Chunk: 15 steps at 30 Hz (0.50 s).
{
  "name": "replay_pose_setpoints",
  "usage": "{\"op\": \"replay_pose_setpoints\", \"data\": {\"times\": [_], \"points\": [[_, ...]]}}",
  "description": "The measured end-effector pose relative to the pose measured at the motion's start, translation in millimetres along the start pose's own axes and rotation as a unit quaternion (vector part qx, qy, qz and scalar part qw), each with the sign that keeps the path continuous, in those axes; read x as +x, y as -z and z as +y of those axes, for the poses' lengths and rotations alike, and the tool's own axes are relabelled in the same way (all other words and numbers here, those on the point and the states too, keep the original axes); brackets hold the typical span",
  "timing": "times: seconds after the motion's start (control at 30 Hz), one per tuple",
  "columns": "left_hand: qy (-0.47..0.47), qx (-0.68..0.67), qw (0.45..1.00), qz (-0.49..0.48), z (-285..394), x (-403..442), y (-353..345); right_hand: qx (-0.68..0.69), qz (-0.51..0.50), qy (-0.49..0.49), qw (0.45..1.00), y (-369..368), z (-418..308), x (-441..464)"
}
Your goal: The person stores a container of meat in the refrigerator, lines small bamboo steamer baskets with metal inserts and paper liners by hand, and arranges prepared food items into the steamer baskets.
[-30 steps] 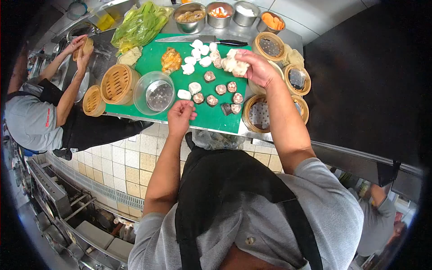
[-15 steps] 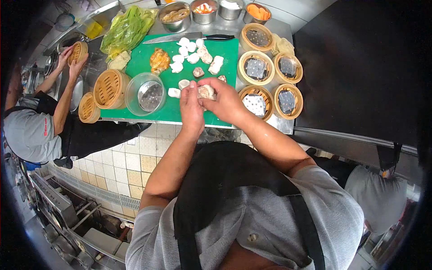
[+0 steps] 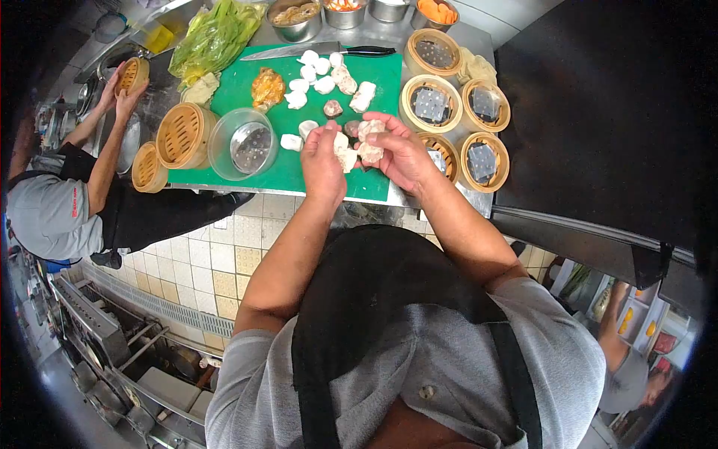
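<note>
Steel surface (image 3: 482, 200); over its green cutting board (image 3: 288, 170), left hand (image 3: 324, 166) and right hand (image 3: 406, 159) pinch pale dough-like pieces (image 3: 371, 139), fingers nearly closed, seemingly parting them; gentle pressure seems called for next

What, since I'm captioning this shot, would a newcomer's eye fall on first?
Probably the bright green cutting board in the middle, scattered with white lumps, a black-handled knife along its far edge. Over its near part, the left hand and right hand each hold a pale, ragged piece. Round bamboo steamers stand to the right.
</note>
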<state>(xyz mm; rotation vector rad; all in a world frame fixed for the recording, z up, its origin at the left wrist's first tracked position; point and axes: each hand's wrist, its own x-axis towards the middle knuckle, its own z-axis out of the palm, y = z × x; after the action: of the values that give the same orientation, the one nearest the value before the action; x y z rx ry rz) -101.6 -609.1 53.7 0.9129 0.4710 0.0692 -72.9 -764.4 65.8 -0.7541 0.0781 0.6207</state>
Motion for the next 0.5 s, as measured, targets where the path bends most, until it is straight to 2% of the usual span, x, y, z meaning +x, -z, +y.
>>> {"op": "replay_pose_setpoints", "data": {"times": [0.17, 0.23, 0.33, 0.4, 0.43, 0.5], "points": [[0.020, 0.027, 0.997, -0.074, 14.9, -5.9, 2.6, 0.032, 0.094, 0.050, 0.994, -3.1, -9.6, -8.2], [-0.027, 0.171, 0.975, -0.142, 6.3, -9.8, 5.0, 0.045, 0.085, 0.048, 0.994, -2.4, -9.7, -9.8], [-0.040, 0.226, 0.965, -0.124, 3.1, -14.2, -1.3, 0.006, 0.084, 0.076, 0.994, -7.1, -7.3, -16.0], [-0.048, 0.255, 0.960, -0.102, 1.1, -12.1, -1.2, -0.098, 0.096, 0.049, 0.989, -9.8, -11.1, -22.3], [-0.015, 0.252, 0.960, -0.118, 3.2, -8.6, 2.1, -0.097, 0.098, 0.050, 0.989, -8.1, -11.9, -23.5], [0.021, 0.249, 0.959, -0.135, 7.2, -5.0, 8.1, -0.212, 0.056, 0.071, 0.973, -3.8, -14.6, -25.0]]}}
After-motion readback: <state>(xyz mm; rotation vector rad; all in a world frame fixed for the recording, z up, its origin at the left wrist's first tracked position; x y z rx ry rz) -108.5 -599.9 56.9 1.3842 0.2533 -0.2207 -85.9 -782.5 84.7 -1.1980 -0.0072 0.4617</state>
